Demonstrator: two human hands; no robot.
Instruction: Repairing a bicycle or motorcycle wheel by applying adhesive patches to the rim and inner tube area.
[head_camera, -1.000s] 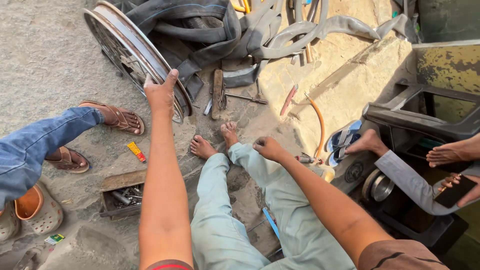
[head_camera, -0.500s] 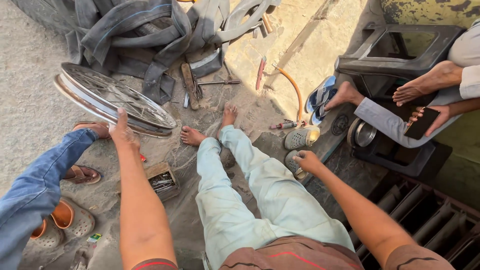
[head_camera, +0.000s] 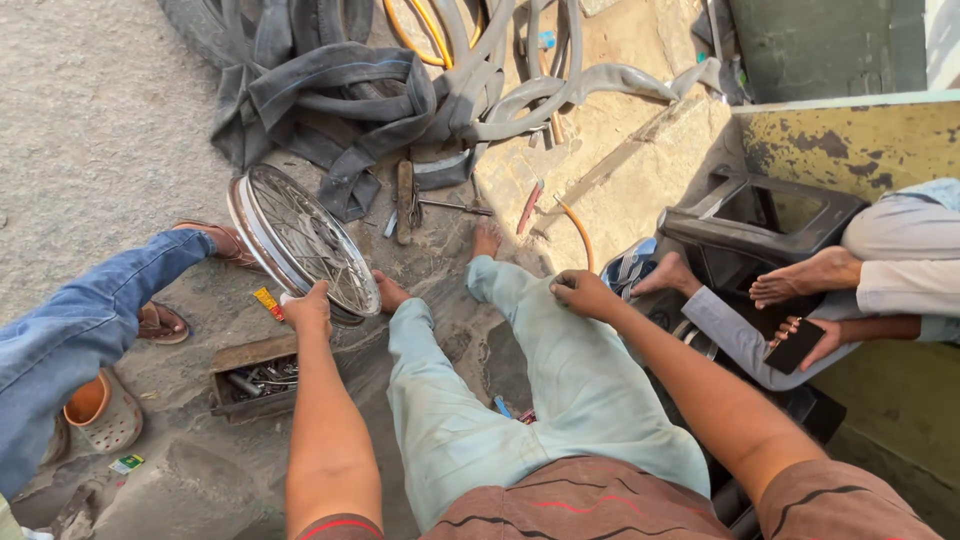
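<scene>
I sit on the ground with my legs in pale green trousers stretched out. My left hand (head_camera: 306, 308) grips the lower rim of a spoked metal wheel (head_camera: 300, 242), which stands tilted on its edge just left of my left foot. My right hand (head_camera: 583, 293) rests loosely closed on my right knee and holds nothing that I can see. A small rusty metal box of tools (head_camera: 254, 376) lies on the ground beside my left forearm.
A pile of black rubber tyres and inner tubes (head_camera: 380, 90) lies ahead. Loose hand tools (head_camera: 405, 200) lie beyond my feet. A person in blue jeans (head_camera: 80, 330) stands at left. Another person sits at right on a black stool (head_camera: 760, 225), holding a phone (head_camera: 795, 346).
My left hand has drawn the wheel in from far ahead to beside my left foot. My right hand has come up from the ground at right onto my knee.
</scene>
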